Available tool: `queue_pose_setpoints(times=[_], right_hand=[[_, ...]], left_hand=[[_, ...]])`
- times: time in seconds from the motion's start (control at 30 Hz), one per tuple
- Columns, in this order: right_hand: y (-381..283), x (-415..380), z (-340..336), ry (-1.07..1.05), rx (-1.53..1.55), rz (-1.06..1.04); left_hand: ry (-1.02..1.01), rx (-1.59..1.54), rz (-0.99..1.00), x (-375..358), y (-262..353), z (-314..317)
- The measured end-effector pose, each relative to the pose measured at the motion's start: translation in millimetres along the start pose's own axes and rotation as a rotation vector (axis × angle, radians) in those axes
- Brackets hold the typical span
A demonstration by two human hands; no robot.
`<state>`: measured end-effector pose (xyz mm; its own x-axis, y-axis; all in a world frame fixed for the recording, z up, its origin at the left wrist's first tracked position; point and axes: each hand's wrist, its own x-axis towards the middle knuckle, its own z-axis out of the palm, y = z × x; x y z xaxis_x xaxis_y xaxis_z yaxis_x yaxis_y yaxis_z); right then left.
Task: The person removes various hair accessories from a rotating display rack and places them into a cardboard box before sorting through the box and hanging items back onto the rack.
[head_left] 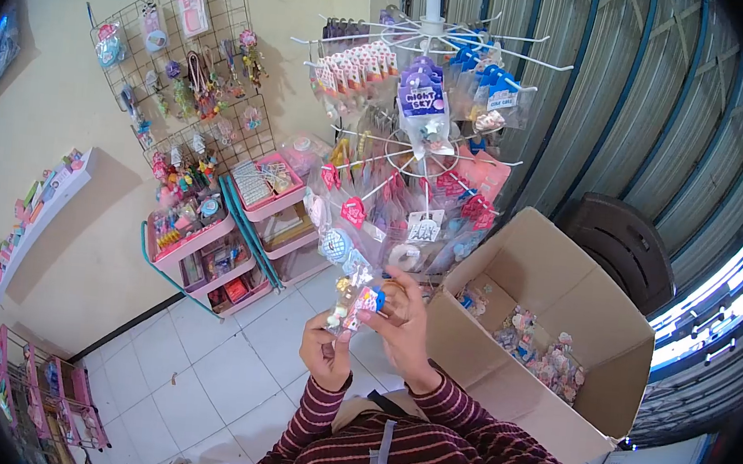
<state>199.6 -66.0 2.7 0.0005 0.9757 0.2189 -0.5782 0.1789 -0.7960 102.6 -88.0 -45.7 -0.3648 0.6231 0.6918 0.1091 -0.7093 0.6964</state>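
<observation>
Both hands up in front of chest, just below white wire spinner rack (427,104), holding small clear plastic packet w/ pastel trinkets (352,305). Left hand (326,352) closed round packet's lower end, fingers curled tight. Right hand (403,323) pinching top end betw. thumb & fingertips, pink header card showing there. Packet tilted, top leaning toward rack, not yet on any hook.

Step in hand, by the look: readying packet for hanging, lining up its header hole. Next move prob. calls for raising packet to a free white peg on rack, hole threaded over peg tip, left hand letting go first.

Right of rack, low on white tiled floor (227,370): open brown cardboard box (557,337) w/ more packets inside. Left of rack: pink tiered shelf cart (211,244), wire grid wall panel (183,65) hung w/ accessories.
</observation>
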Motion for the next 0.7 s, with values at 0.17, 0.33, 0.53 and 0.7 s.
queue_pose_setpoints(times=[0.17, 0.33, 0.53, 0.7], right_hand=[[-3, 4, -24, -0.099, -0.144, 0.07], [-23, 14, -36, -0.295, -0.329, -0.026], [-27, 5, -31, 0.013, -0.134, -0.127], [-11, 0, -48, 0.117, -0.426, -0.282]], left_hand=[[0.044, -0.708, -0.344, 2, -7, 1], [-0.084, -0.933, -0.718, 25, 11, 11], [-0.022, -0.653, -0.72, 18, 14, 49], [0.077, -0.664, -0.594, 5, 17, 80]])
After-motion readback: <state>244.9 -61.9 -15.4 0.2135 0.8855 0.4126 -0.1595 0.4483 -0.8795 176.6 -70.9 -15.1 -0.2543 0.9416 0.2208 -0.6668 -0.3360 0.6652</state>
